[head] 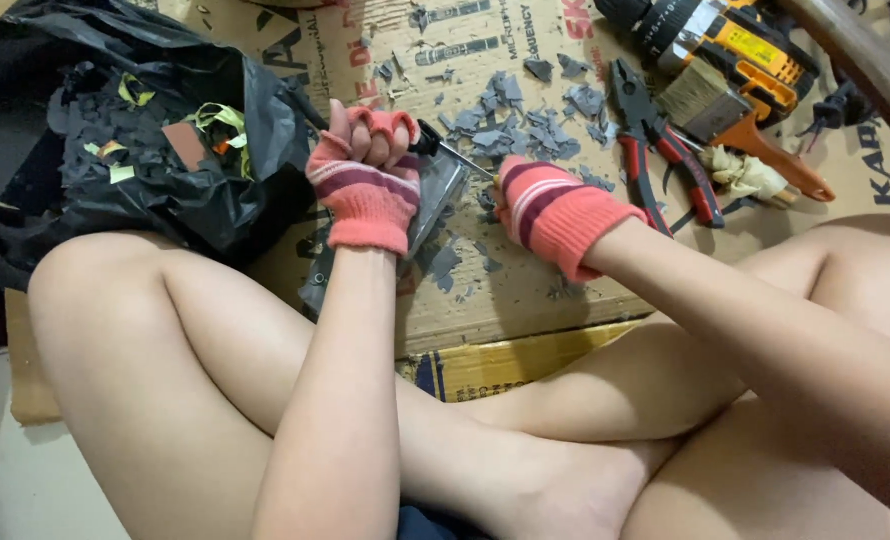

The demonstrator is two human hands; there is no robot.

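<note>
Work surface is flattened brown cardboard laid on the floor, with the person seated cross-legged on it and both bare knees framing the view. At far left lies an open black plastic bag holding grey scraps and a few yellow-green strips. Just right of it, the left hand, in a pink fingerless glove with striped cuff, is closed in a fist around the dark handle of a screwdriver; the thin metal shaft runs rightward toward the other hand. Beneath this fist sits a flat grey metal piece, tilted, resting on the cardboard and touching the hand. The right hand, gloved alike, lies knuckles-up just beside the shaft tip; whether its fingers are curled around anything cannot be told. Above and between the hands, grey flakes are scattered over the cardboard. Further right lie red-handled pliers, then a paintbrush with orange handle, and at upper right a yellow and black cordless drill.
</note>
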